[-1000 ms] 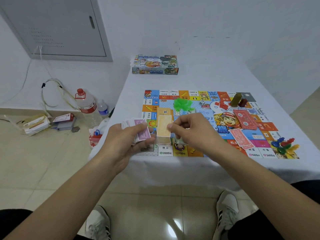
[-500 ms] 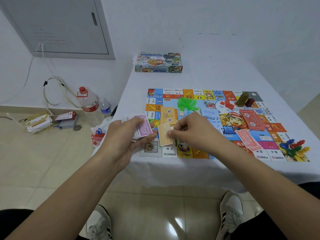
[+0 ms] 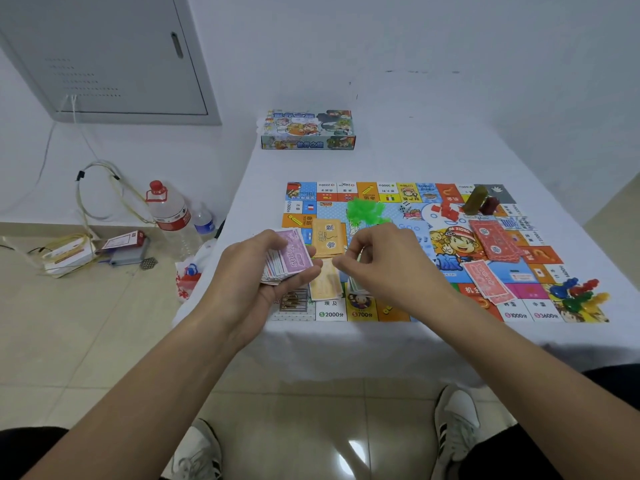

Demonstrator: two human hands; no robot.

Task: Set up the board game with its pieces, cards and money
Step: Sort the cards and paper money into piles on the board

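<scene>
The left hand grips the money stack over the board's near left edge; right hand fingers curl, pinching nothing I can make out — peel one note at a time onto its matching pile.

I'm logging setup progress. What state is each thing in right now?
Left hand: grips a fanned stack of play money, purple note on top.
Right hand: fingers curled over the board, what they hold hidden.
Game board: unfolded flat on the table.
Game box: closed, at the far table edge.
Large water bottle: upright on the floor, capped.
Yellow notes: lying on the board.
</scene>
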